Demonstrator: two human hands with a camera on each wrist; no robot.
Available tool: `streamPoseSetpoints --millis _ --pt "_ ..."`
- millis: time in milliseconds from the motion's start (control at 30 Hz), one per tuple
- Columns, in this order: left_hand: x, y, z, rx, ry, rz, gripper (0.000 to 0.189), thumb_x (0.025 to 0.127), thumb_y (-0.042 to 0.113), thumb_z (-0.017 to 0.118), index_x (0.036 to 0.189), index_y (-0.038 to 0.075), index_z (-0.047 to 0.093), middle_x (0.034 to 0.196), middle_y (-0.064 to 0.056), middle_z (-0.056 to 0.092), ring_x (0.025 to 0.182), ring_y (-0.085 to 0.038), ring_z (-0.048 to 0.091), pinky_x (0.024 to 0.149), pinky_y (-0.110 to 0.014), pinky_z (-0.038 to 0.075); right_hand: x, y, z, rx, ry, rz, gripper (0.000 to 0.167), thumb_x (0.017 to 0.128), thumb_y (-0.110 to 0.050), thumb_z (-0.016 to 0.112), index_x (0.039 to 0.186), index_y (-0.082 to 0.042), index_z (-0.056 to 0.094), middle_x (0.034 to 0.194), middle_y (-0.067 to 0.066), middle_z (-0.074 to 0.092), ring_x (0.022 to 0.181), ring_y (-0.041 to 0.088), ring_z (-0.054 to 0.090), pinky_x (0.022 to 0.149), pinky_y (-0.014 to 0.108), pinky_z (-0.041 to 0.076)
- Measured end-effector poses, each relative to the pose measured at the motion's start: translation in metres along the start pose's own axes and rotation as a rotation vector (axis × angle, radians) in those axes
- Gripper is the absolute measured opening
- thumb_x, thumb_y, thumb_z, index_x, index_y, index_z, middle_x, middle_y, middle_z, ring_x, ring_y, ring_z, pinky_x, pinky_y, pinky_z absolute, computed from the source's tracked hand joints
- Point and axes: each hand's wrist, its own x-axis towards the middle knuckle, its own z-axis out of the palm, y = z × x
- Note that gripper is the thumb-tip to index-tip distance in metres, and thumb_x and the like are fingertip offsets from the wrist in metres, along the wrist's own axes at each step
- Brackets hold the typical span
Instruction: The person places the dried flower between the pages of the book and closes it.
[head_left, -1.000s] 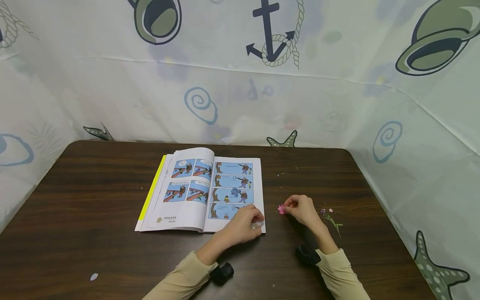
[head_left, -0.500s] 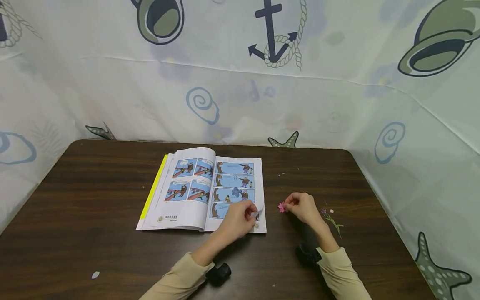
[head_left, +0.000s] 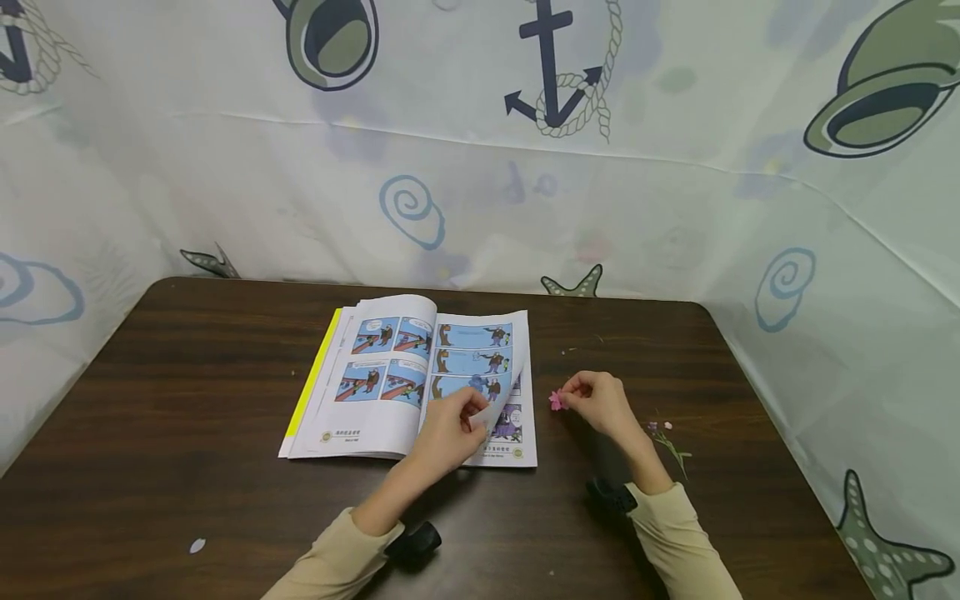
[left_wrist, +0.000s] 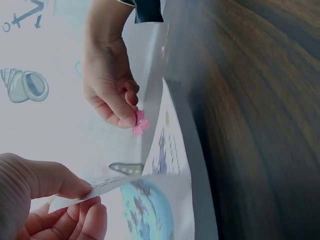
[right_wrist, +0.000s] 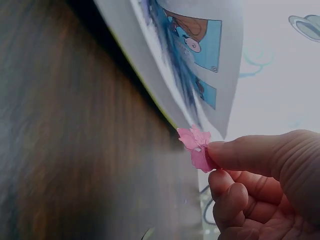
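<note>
An open comic book (head_left: 367, 429) lies on the dark wooden table. My left hand (head_left: 447, 429) pinches the lower corner of its right page (left_wrist: 107, 186) between thumb and fingers. That page is lifted and bent toward the left, and part of the page beneath (head_left: 517, 450) shows. To the right of the book, my right hand (head_left: 600, 404) pinches a small pink flower (right_wrist: 197, 147) between thumb and index finger. In the right wrist view the flower's petals stick out past the thumb tip, close to the book's edge.
A thin green sprig with tiny blossoms (head_left: 671, 446) lies right of the right forearm. One pale petal (head_left: 197, 546) rests on the table (head_left: 150, 467) at the front left. A patterned white curtain (head_left: 465, 208) hangs behind the table.
The left hand has drawn the page corner up and to the left, uncovering the page below. The right hand, still pinching the flower, has moved slightly away from me.
</note>
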Motion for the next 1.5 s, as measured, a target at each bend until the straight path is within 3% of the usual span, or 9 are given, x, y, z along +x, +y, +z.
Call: streamPoseSetpoints --millis 433,867,1300,1500 --pt "-0.013 -0.013 -0.041 0.101 0.091 -0.094 0.025 0.067 -0.009 0.067 0.091 -0.002 0.061 0.07 -0.004 0.058 0.059 -0.011 0.048 0.053 -0.024 0.041 0.014 -0.023 0.011 0.044 0.007 -0.072 0.008 0.078 -0.003 0.073 0.076 0.001 0.067 0.064 0.004 0.062 0.054 0.012 0.049 0.05 0.023 0.04" --pt "-0.032 -0.028 -0.076 0.185 0.112 -0.23 0.032 0.071 -0.006 0.069 0.1 -0.006 0.056 0.07 -0.005 0.055 0.06 -0.014 0.046 0.054 -0.022 0.04 0.025 -0.045 0.026 0.072 -0.01 -0.07 0.01 0.079 -0.006 0.073 0.075 0.0 0.066 0.064 0.004 0.059 0.057 0.013 0.047 0.05 0.022 0.039" --pt "-0.049 -0.041 -0.11 0.262 0.112 -0.396 0.042 0.075 -0.001 0.068 0.112 -0.007 0.05 0.076 -0.011 0.058 0.063 -0.019 0.051 0.052 -0.023 0.042 0.038 -0.057 0.045 0.092 -0.015 -0.139 0.01 0.078 -0.004 0.073 0.073 0.0 0.066 0.062 0.004 0.059 0.055 0.011 0.046 0.05 0.022 0.037" --pt "-0.059 -0.051 -0.124 0.298 0.132 -0.426 0.043 0.075 -0.001 0.066 0.114 -0.008 0.049 0.079 -0.014 0.061 0.064 -0.021 0.054 0.053 -0.023 0.044 0.044 -0.064 0.056 0.081 -0.027 -0.135 0.011 0.077 -0.007 0.074 0.072 -0.001 0.066 0.06 0.002 0.058 0.054 0.009 0.044 0.051 0.022 0.036"
